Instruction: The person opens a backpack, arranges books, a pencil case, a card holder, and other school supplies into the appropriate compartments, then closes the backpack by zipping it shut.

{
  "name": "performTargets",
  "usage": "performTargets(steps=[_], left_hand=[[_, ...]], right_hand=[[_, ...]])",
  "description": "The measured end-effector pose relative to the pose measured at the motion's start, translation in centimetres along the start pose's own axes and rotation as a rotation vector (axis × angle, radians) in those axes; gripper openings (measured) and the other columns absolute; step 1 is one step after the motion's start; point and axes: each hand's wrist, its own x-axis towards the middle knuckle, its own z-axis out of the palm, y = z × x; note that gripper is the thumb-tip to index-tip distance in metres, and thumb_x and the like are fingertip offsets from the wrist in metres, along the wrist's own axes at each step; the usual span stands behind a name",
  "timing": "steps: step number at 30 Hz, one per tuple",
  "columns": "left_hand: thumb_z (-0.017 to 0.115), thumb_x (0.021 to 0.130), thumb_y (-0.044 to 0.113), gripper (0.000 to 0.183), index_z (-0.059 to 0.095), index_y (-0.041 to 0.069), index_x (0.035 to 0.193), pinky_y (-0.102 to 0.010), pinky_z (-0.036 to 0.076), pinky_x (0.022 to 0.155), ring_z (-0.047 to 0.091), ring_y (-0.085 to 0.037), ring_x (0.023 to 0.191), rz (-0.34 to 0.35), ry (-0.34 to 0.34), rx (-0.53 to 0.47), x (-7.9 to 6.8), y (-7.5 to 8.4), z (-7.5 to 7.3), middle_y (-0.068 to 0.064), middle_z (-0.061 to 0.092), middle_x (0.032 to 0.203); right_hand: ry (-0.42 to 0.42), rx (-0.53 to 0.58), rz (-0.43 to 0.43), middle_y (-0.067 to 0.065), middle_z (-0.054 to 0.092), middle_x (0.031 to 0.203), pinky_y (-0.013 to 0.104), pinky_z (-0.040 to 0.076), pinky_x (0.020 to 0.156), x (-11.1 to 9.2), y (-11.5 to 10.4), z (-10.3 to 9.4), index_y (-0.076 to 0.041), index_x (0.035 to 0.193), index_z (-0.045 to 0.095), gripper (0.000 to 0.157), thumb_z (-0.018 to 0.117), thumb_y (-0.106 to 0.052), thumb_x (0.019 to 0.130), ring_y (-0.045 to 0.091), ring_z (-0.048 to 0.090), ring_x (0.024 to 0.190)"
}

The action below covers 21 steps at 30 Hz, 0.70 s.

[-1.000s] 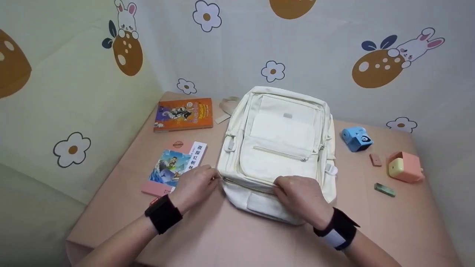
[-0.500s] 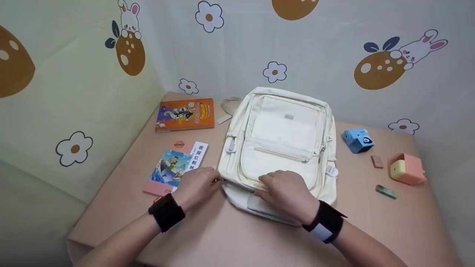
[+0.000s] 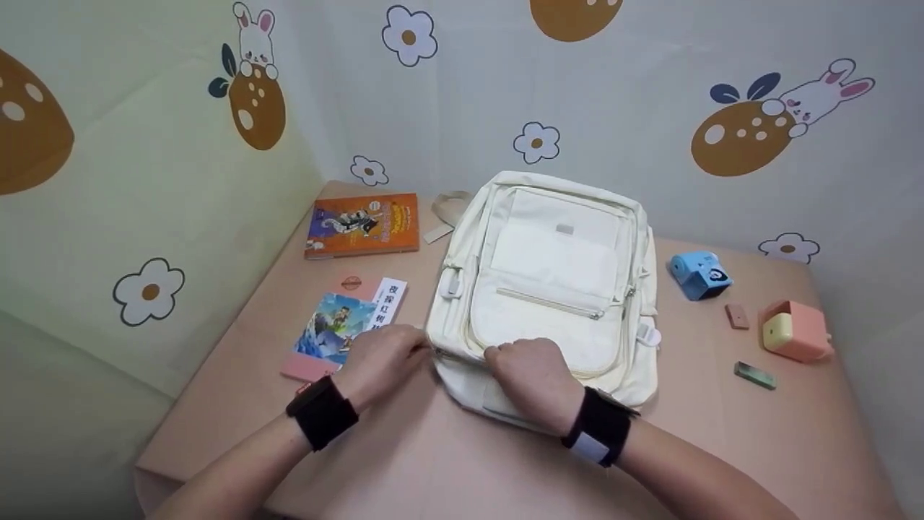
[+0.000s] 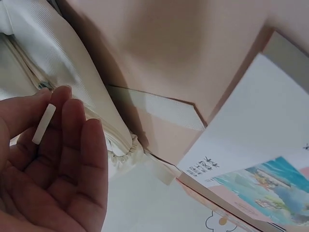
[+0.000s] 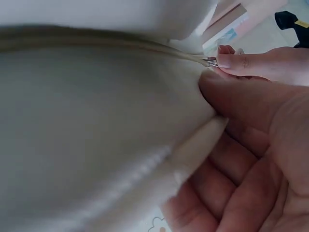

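A cream backpack (image 3: 543, 325) lies on the table, front pockets facing up. At its lower left corner my left hand (image 3: 382, 361) pinches a zipper pull (image 4: 44, 124), whose pale tab sticks out between thumb and fingers in the left wrist view. The metal slider (image 5: 210, 61) shows right at those fingertips in the right wrist view. My right hand (image 3: 530, 375) grips a fold of the bag's fabric just below the front pocket, along the zipper line. In its wrist view the thumb lies on one side of the fold and the curled fingers on the other.
An orange book (image 3: 364, 225) and a pink-and-blue book (image 3: 339, 328) lie left of the bag, near a beige strap (image 3: 451, 209). To the right stand a blue pencil sharpener (image 3: 699, 274) and a pink-and-yellow one (image 3: 796, 331), with small pink (image 3: 736, 316) and green (image 3: 755, 375) blocks.
My right hand has shifted left along the bag's lower edge, loosening and gripping the fabric again closer to the left hand. The left hand stays at the corner. The zipper gap looks less exposed.
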Motion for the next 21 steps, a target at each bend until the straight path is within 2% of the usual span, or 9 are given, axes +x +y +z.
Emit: performTargets(steps=[7,11,16,21], left_hand=[[0.074,0.095,0.020,0.007,0.076,0.019,0.089,-0.037,0.052,0.071,0.065,-0.015,0.077,0.020,0.079,0.024,0.8,-1.2,-0.7,0.007,0.069,0.082],[0.074,0.096,0.020,0.008,0.077,0.019,0.088,-0.038,0.054,0.072,0.068,-0.016,0.079,0.004,0.126,0.031,1.7,-2.2,-0.9,0.008,0.071,0.083],[0.074,0.096,0.020,0.007,0.077,0.018,0.089,-0.038,0.053,0.069,0.067,-0.016,0.078,0.000,0.145,0.042,3.4,-3.1,-0.8,0.006,0.070,0.082],[0.072,0.097,0.021,0.010,0.076,0.018,0.088,-0.041,0.054,0.075,0.068,-0.021,0.082,-0.002,0.147,0.094,5.7,-3.7,-0.8,0.003,0.071,0.084]], right_hand=[[0.051,0.055,0.019,-0.004,0.053,0.057,0.036,0.036,0.040,-0.7,0.3,-0.4,-0.016,0.068,0.052,0.027,0.069,-0.001,0.082,0.016,0.051,0.047],[0.082,0.054,0.019,-0.005,0.054,0.057,0.034,0.035,0.039,-0.8,0.3,-0.4,-0.017,0.068,0.052,0.029,0.070,-0.003,0.085,0.015,0.050,0.046],[0.102,0.067,0.014,-0.007,0.055,0.057,0.032,0.035,0.040,-0.9,0.3,-0.3,-0.018,0.068,0.052,0.030,0.070,-0.007,0.089,0.013,0.049,0.046],[0.138,0.083,0.006,-0.008,0.057,0.059,0.032,0.036,0.040,-1.1,0.4,-0.4,-0.019,0.070,0.053,0.029,0.071,-0.013,0.093,0.013,0.051,0.047]])
